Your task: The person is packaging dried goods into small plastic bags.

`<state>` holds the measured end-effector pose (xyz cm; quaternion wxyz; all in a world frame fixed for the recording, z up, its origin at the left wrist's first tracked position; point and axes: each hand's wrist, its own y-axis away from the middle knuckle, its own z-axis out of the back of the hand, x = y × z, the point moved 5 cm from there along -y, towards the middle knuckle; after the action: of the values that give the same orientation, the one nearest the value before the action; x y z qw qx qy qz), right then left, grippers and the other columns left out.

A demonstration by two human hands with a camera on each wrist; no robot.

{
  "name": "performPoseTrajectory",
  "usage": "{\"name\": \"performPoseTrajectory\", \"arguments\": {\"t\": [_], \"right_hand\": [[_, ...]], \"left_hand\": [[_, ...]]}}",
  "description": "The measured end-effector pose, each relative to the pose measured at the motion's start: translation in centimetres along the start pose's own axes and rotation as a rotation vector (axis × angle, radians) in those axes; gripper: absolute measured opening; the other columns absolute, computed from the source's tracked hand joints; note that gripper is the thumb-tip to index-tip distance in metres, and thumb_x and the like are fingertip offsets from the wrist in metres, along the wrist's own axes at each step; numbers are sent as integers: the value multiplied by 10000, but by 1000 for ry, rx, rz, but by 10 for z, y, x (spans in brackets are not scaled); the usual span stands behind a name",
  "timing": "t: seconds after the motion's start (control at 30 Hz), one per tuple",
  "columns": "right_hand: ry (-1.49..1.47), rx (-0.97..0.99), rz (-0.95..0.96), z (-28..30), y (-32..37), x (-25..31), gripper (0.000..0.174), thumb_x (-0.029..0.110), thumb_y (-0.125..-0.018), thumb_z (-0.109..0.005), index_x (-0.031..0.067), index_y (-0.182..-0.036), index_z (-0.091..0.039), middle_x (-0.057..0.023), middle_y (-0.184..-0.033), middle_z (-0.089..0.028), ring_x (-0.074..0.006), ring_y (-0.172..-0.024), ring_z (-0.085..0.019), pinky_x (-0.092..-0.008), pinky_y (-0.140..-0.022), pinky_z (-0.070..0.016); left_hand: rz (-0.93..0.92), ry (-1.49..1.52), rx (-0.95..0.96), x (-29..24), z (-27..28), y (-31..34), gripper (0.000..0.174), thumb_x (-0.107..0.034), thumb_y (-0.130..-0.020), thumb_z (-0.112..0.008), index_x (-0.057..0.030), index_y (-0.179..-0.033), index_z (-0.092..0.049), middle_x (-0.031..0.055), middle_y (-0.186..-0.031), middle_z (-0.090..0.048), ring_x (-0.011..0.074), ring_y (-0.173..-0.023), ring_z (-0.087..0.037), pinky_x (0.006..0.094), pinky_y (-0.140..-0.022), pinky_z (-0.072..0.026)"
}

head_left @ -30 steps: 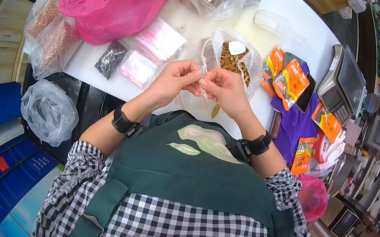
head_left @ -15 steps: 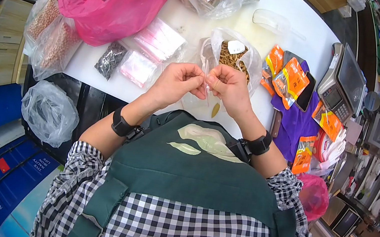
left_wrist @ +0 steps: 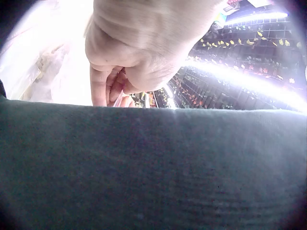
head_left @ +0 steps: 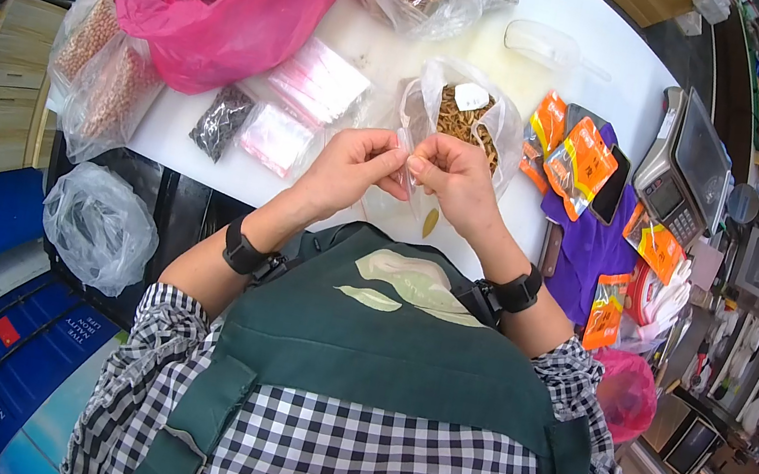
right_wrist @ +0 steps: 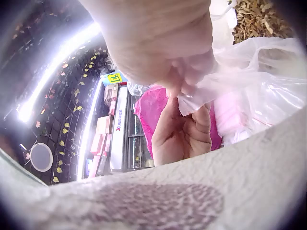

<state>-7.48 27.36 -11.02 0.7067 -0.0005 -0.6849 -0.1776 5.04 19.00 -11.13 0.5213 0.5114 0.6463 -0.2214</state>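
Head view: the left hand (head_left: 346, 170) and right hand (head_left: 463, 185) pinch clear plastic (head_left: 405, 139) over the bench (head_left: 551, 1); working its edge seems the step in hand.

Left wrist view: an apron (left_wrist: 153, 163) partly hides the curled fingers.

Right wrist view: fingers grip the film; the next move likely calls for light, even tension.

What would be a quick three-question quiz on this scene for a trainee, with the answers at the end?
1. Multiple choice: which lies on the purple cloth, right beside an orange packet?
a) scoop
b) phone
c) bag of beans

2. True or false: the left hand and the right hand both pinch clear plastic.

3. Short answer: what colour is the label over the dried pieces?

Key: 1, b; 2, true; 3, white.
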Motion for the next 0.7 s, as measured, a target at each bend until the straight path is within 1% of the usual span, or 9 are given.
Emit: {"name": "performPoseTrajectory", "arguments": {"t": [0.23,0.3,0.33,0.4,0.43,0.5,0.6,0.67,0.7], "right_hand": [[35,-97,32,-3,-2,7,101,90,-904,-656,6,-862,-617,17,-746,-603,-44,-668,-539,-207,-596,-445],[123,-192,203,-3,-1,24,147,137,-856,-696,-1,-835,-651,-32,-698,-633,-88,-580,-561,-262,-532,-443],[127,-194,216,-3,-1,26,147,137,-856,-696,-1,-835,-651,-32,-698,-633,-88,-580,-561,-262,-532,-443],[278,-234,266,0,-1,30,134,132,-844,-686,1,-819,-669,-87,-708,-650,-174,-602,-621,-307,-560,-476],[286,-237,286,0,-1,32,134,132,-844,-686,1,-819,-669,-87,-708,-650,-174,-602,-621,-307,-560,-476],[440,-248,285,-1,-1,35,122,118,-826,-669,7,-778,-663,-119,-715,-637,-252,-632,-629,-345,-591,-489],[510,-250,364,-3,-1,42,131,120,-817,-658,9,-749,-645,-130,-714,-625,-289,-652,-622,-373,-605,-487],[494,-290,394,-2,-1,47,132,117,-816,-652,14,-739,-625,-132,-711,-617,-291,-650,-617,-386,-602,-481],[493,-291,367,-3,-1,46,127,114,-817,-649,12,-749,-618,-137,-714,-616,-294,-654,-619,-387,-603,-481]], "left_hand": [[-66,-88,-49,-4,6,-4,165,-120,-1005,-516,22,-948,-575,67,-845,-634,152,-767,-673,288,-729,-583],[-105,-201,-145,-10,9,-5,122,-79,-993,-528,28,-951,-567,77,-861,-645,146,-775,-670,281,-723,-581],[-118,-207,-144,-11,8,-5,122,-79,-993,-528,28,-951,-567,77,-861,-645,146,-775,-670,281,-723,-581],[-174,-129,-198,-8,9,-7,107,-45,-971,-546,39,-912,-578,85,-805,-677,135,-740,-694,254,-680,-571],[-180,-150,-225,-5,11,-8,101,-33,-967,-548,34,-894,-570,75,-793,-673,133,-744,-690,249,-674,-562],[-220,-144,-271,-1,11,-10,99,-43,-959,-557,21,-884,-569,61,-778,-670,113,-717,-669,242,-647,-540],[-220,-328,-290,10,17,-14,135,-113,-956,-560,-8,-874,-576,48,-702,-650,81,-651,-619,246,-577,-477],[-212,-557,-242,-8,12,-14,192,-135,-967,-526,-17,-819,-555,58,-650,-633,107,-623,-628,255,-565,-475],[-187,-501,-211,-17,7,-11,207,-146,-963,-532,-18,-801,-548,54,-647,-634,109,-620,-633,270,-558,-476]]}}
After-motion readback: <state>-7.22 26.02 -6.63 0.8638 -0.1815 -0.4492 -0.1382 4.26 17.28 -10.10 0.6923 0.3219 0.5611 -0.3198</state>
